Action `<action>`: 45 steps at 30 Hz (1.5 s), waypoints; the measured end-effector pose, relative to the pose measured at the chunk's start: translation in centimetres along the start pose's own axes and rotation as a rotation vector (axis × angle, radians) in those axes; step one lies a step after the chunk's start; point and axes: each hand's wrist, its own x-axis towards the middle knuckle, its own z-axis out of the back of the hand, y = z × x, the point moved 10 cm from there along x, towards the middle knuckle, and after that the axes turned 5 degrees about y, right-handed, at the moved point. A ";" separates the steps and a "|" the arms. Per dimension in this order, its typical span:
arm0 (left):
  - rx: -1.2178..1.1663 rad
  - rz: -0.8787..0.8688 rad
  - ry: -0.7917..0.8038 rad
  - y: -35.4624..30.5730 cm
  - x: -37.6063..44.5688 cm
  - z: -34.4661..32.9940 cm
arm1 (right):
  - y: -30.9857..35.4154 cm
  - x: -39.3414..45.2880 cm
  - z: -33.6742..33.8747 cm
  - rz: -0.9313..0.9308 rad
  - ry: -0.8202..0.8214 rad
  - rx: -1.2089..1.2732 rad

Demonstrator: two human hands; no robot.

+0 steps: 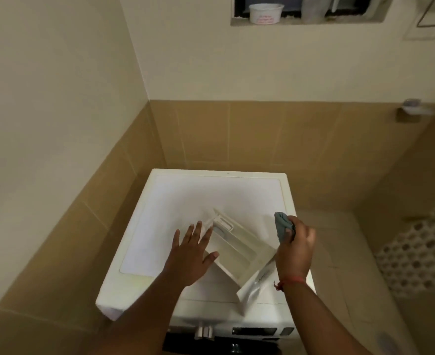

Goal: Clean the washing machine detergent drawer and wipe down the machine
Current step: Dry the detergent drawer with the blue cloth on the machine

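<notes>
Atop the washing machine (pixel 175 201) lies the detergent drawer (pixel 239 249); left hand (pixel 189 254) spread steadying it, right hand (pixel 297 245) at three o'clock clutching a cloth (pixel 281 228) (wiping comes next, I judge).

1. A home bathroom or wash area, with a white washing machine (pixel 211 226) set in the corner.
2. Tan tiles (pixel 262 134) cover the lower walls under cream paint.
3. A high window recess (pixel 308 11) holds a white tub (pixel 266 12).
4. A wall fitting (pixel 413 110) and a perforated white basket (pixel 421 260) stand at the right.
</notes>
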 end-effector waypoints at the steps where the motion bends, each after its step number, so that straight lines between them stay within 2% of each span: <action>1: 0.015 -0.029 0.013 0.1 0.0 0.0 | 0.2 -0.5 0.1 0.003 -0.021 -0.015; 5: 0.060 -0.074 0.012 0.5 0.3 0.6 | 1.3 -3.0 0.8 0.020 -0.138 -0.077; 9: 0.117 -0.037 0.042 0.9 0.5 0.8 | 2.6 -5.5 0.9 0.029 -0.212 -0.118; 18: -0.033 0.137 0.131 1.3 0.5 0.6 | 5.6 -5.7 -0.2 0.059 -0.193 -0.122; 23: -0.004 0.146 0.197 0.6 0.1 0.4 | 7.0 -4.7 -1.8 0.106 -0.081 -0.051; 27: 0.016 0.185 0.238 0.0 -0.7 0.1 | 7.2 -4.5 -3.6 0.147 0.054 -0.089; 30: 0.009 0.227 0.288 -0.7 -1.3 -0.2 | 6.9 -4.1 -5.2 0.181 0.237 -0.197; 33: -0.031 0.266 0.291 -1.5 -1.6 -0.5 | 6.8 -4.4 -6.8 0.254 0.397 -0.412; 35: -0.068 0.284 0.216 -1.4 -1.6 0.0 | 6.9 -5.2 -7.9 0.322 0.482 -0.512; 38: -0.036 0.274 -0.058 -0.4 -1.8 2.0 | 6.4 -7.2 -9.5 0.413 0.605 -0.578; 40: -0.005 0.272 -0.176 0.5 -2.5 2.3 | 5.7 -8.4 -10.0 0.428 0.636 -0.589; 42: -0.008 0.273 -0.202 1.2 -2.9 1.5 | 5.6 -9.5 -10.3 0.478 0.627 -0.578; 45: -0.043 0.278 -0.147 1.7 -3.0 -0.4 | 6.6 -11.7 -11.6 0.587 0.691 -0.547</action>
